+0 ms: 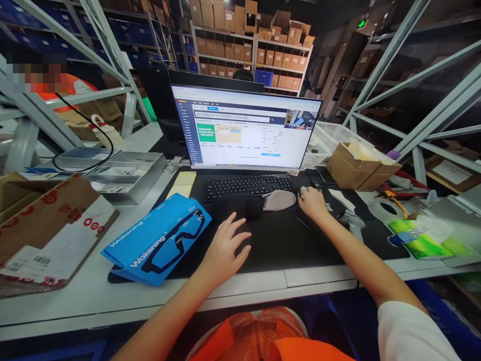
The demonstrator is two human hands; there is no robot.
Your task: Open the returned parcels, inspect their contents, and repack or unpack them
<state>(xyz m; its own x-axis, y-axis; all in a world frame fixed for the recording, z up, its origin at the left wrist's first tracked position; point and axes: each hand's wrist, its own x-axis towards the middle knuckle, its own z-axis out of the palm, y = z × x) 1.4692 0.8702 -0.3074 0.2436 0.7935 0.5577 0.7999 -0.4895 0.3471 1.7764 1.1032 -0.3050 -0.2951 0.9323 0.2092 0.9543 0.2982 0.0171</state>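
My left hand (225, 249) hangs over the black desk mat (285, 245) with its fingers spread and nothing in them. Just left of it lies a blue box (161, 240) printed "Wakening" with a picture of glasses. My right hand (312, 201) rests at the right end of the black keyboard (248, 185), its fingers curled over something small that the hand mostly hides. A grey pad (279, 200) sits between the two hands, in front of the keyboard. Behind stands a lit monitor (244, 130) showing a web page with a small camera picture.
An opened carton (48, 230) and grey metal trays (128, 173) stand on the left. To the right are a brown box (361, 165), a tape roll (385, 209) and a green packet (417, 238). A person in orange (75, 87) is at the far left.
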